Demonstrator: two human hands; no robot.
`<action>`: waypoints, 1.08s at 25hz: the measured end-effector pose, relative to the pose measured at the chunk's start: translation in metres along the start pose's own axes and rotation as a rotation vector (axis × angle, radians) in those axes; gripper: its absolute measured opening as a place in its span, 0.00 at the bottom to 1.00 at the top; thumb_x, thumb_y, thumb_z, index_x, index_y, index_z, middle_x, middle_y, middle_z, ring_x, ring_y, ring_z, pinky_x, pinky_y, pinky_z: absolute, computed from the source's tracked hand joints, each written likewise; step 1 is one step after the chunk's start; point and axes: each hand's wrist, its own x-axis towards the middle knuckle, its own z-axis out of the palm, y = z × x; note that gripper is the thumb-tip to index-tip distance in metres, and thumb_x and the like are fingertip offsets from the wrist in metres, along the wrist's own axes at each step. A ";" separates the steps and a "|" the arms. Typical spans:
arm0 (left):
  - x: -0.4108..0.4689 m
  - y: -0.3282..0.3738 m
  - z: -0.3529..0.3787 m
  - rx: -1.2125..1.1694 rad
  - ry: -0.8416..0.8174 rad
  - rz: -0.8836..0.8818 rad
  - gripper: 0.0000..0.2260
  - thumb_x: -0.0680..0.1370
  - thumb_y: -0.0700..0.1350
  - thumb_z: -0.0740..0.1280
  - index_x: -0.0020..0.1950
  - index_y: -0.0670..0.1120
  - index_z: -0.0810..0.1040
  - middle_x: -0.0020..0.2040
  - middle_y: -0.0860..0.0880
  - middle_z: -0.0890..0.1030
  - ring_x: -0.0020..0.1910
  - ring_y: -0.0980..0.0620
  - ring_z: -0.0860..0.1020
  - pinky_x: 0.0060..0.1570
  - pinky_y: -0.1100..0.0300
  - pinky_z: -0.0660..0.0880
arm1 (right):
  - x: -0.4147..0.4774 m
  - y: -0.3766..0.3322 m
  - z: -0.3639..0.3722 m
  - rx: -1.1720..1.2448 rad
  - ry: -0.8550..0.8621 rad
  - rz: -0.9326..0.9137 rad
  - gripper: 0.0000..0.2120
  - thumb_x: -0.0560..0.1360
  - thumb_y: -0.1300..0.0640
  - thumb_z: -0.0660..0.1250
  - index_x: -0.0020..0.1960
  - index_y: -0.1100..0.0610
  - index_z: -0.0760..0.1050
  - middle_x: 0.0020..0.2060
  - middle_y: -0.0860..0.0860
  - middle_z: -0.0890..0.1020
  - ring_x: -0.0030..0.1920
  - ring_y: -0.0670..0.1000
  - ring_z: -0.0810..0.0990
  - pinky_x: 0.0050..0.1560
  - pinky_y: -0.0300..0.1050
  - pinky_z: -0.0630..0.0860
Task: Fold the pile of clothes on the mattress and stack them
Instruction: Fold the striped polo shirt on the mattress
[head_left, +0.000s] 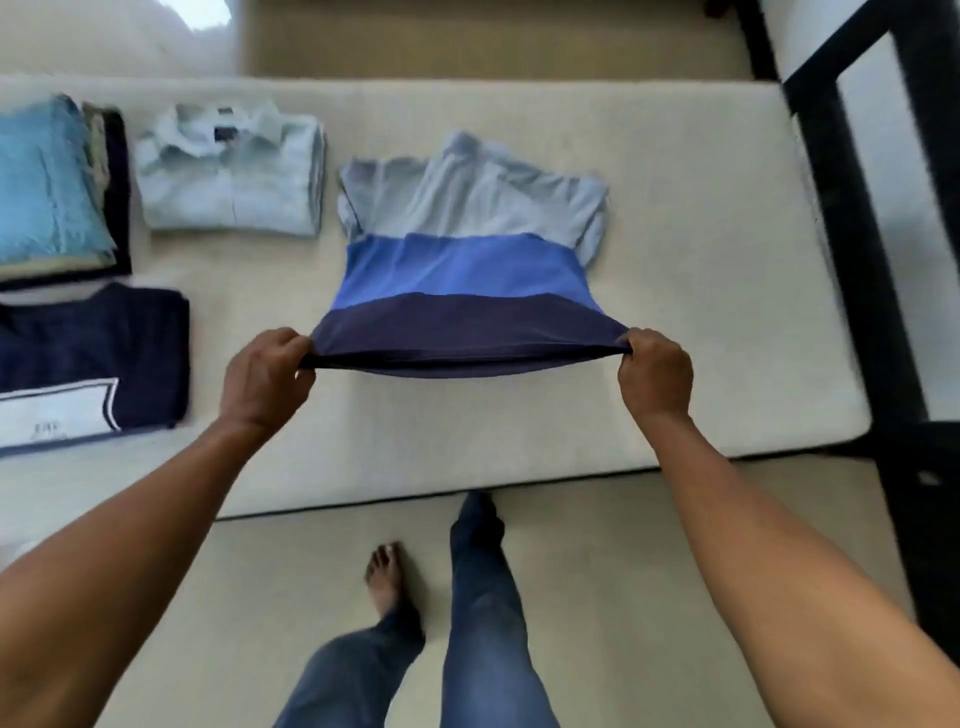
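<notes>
Fingers (291, 345) of my left hand (267, 374) are curled round the hem corner of the striped shirt (467, 270) at 7 o'clock. My right hand (655, 371) pinches the opposite corner at 5 o'clock, so both hands grip cloth and the navy hem is stretched taut between them, lifted off the mattress (701, 260).

The shirt's long axis runs from 6 to 12 o'clock. The hem is at my fingers and the pale collar end lies flat on the mattress at 12. Its sides look already turned in, though I cannot tell how neatly. I judge the next move to be carrying the hem straight toward 12 and laying it over the collar end. Both hands are equally near, so they should travel together to keep the edge square.

I see no container. Finished pieces sit on the mattress from 9 to 10 o'clock: a folded pale button shirt (228, 171), a stack of folded clothes (57, 182) beside it, and a navy tee (93, 353) nearer me. My left hand is the closer one to them.
</notes>
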 end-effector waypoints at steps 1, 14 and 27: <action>-0.020 -0.006 0.024 0.001 -0.044 0.001 0.09 0.68 0.31 0.73 0.44 0.40 0.80 0.41 0.41 0.79 0.40 0.35 0.78 0.32 0.51 0.70 | -0.022 0.009 0.025 0.005 -0.046 0.000 0.15 0.70 0.73 0.64 0.49 0.60 0.84 0.42 0.59 0.85 0.41 0.65 0.82 0.40 0.51 0.77; -0.089 -0.015 0.144 0.384 -0.618 0.258 0.06 0.75 0.36 0.69 0.39 0.44 0.79 0.38 0.44 0.80 0.39 0.41 0.77 0.42 0.52 0.71 | -0.146 0.027 0.141 -0.197 -0.635 0.145 0.16 0.77 0.64 0.64 0.60 0.52 0.82 0.54 0.58 0.84 0.57 0.61 0.80 0.57 0.48 0.79; 0.139 0.135 0.132 0.178 -0.631 0.287 0.10 0.79 0.42 0.65 0.57 0.46 0.83 0.54 0.44 0.82 0.55 0.39 0.79 0.42 0.53 0.70 | 0.035 0.048 0.098 0.178 -0.724 0.269 0.08 0.77 0.57 0.66 0.54 0.55 0.80 0.55 0.51 0.83 0.55 0.56 0.81 0.56 0.47 0.78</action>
